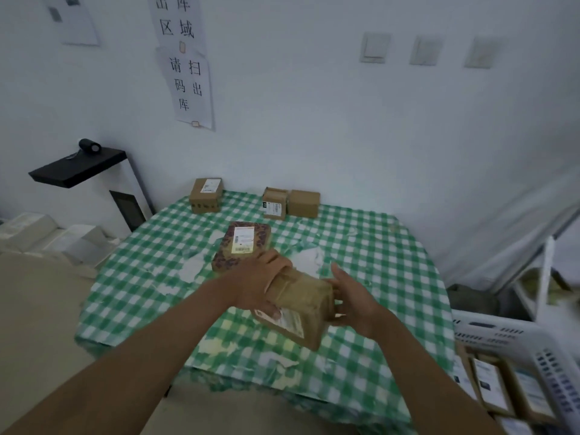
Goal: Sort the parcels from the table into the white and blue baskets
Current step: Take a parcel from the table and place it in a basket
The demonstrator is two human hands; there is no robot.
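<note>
A brown taped cardboard parcel (301,306) with a white label hangs tilted above the green checked table (376,246). My left hand (263,284) grips its left end, fingers over the top and thumb on the label side. My right hand (351,299) touches its right end with spread fingers. A flat patterned parcel (241,246) with a label lies just behind my left hand. Three small brown boxes stand at the table's far edge: one at the left (205,196) and two side by side (275,204) (303,204). A white basket (533,346) at the lower right holds several parcels.
A black-topped white stand (94,171) carrying a small black cylinder (89,146) is at the left by the wall. Pale boxes (47,237) are piled on the floor at the left. Paper signs hang on the wall (191,86). A white rack (539,277) stands at the right.
</note>
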